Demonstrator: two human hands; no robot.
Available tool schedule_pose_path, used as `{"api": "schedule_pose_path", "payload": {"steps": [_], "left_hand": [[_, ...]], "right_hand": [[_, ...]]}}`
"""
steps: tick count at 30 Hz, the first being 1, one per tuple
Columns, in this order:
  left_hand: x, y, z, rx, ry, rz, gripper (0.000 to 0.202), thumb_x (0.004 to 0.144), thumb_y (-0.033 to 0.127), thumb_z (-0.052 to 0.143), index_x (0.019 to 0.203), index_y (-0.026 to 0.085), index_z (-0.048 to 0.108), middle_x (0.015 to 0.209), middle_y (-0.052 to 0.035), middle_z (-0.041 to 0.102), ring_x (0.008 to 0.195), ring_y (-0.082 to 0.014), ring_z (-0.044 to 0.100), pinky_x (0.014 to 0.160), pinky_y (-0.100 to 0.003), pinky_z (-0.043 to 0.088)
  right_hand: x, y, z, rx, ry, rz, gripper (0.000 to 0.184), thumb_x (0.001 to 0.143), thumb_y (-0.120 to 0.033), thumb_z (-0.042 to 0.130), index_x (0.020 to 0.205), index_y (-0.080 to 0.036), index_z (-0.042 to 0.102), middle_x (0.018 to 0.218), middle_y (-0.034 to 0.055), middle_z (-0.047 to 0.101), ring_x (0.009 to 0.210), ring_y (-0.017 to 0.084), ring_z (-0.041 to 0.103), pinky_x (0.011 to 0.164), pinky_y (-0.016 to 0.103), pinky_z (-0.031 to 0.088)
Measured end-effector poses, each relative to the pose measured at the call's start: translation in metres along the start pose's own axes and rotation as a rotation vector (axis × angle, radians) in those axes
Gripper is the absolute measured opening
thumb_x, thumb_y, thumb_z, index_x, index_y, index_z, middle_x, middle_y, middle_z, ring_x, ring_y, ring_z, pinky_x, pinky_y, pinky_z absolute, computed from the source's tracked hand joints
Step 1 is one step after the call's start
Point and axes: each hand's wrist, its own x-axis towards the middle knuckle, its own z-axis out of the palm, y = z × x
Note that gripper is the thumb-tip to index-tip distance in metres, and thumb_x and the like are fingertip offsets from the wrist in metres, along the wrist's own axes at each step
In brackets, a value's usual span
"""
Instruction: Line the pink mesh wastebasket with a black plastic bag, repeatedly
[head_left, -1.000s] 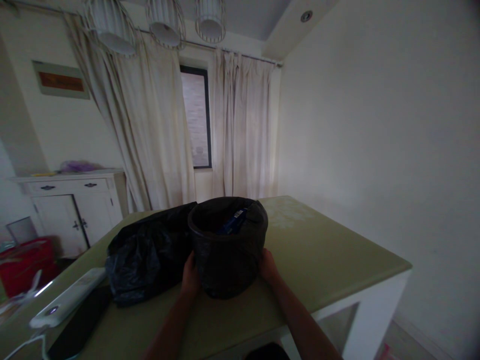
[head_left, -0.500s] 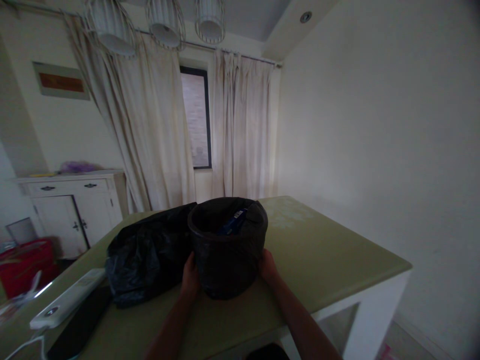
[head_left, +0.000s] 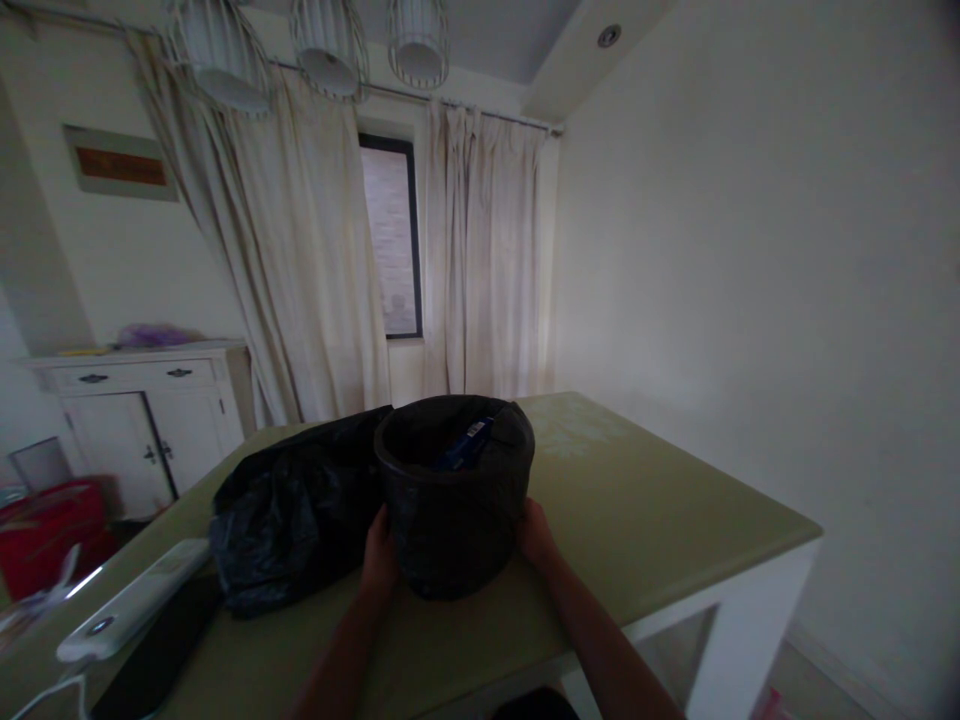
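Note:
A round trash bin lined with a black garbage bag stands upright on the green tabletop. Inside it lies a dark blue packet with a white barcode-like patch. My left hand is pressed to the bin's left side, and my right hand grips the right side. Both hands' fingertips are partly hidden by the bin. A bulging black plastic bag rests against the bin's left, close to my left hand.
At the table's left lie a white power strip with a cable and a long black object. A red container stands on the floor beyond, near a white cabinet. A wall rises to the right.

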Motion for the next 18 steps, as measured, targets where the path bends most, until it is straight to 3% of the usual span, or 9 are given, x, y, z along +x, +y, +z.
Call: {"api": "schedule_pose_path", "payload": {"steps": [11, 18], "left_hand": [[0.0004, -0.0029, -0.0013, -0.037, -0.013, -0.001, 0.045, 0.065, 0.043, 0.080, 0.101, 0.016, 0.074, 0.114, -0.0171, 0.078, 0.111, -0.0383, 0.071, 0.100, -0.052, 0.055], [-0.0004, -0.0003, -0.0011, -0.028, 0.011, 0.014, 0.041, 0.064, 0.043, 0.080, 0.095, 0.016, 0.075, 0.105, -0.0160, 0.079, 0.111, -0.0391, 0.070, 0.102, -0.052, 0.053]], "right_hand": [[-0.0002, -0.0004, -0.0006, -0.040, -0.025, 0.013, 0.028, 0.079, -0.031, 0.056, 0.086, -0.022, 0.081, 0.097, 0.0165, 0.083, 0.093, 0.034, 0.077, 0.080, 0.041, 0.058], [0.0002, 0.0005, -0.0015, -0.042, -0.008, 0.001, 0.022, 0.077, -0.033, 0.058, 0.078, -0.029, 0.079, 0.089, 0.0114, 0.083, 0.087, 0.032, 0.078, 0.075, 0.039, 0.059]]}}
